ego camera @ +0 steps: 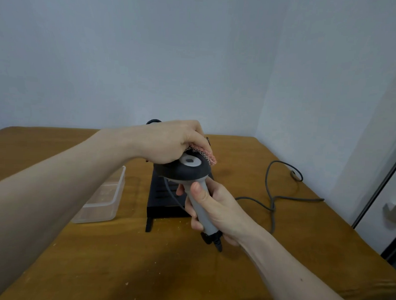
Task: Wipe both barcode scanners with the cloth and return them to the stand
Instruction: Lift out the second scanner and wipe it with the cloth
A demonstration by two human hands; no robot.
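Observation:
My right hand (215, 209) grips the grey handle of a barcode scanner (187, 171), holding it up above the black stand (162, 197). The scanner's dark head faces upward, with a pale round patch on top. My left hand (172, 142) pinches a pink cloth (204, 153) and presses it against the far side of the scanner head. Behind my left hand a dark curved part (153, 121) sticks up; I cannot tell what it is. The scanner's grey cable (272, 198) runs off to the right over the table.
A clear plastic container (104, 200) sits left of the stand on the wooden table (119, 259). The cable loops across the table's right side. A wall stands close behind the table, and a door frame (381, 192) with a handle is at the far right.

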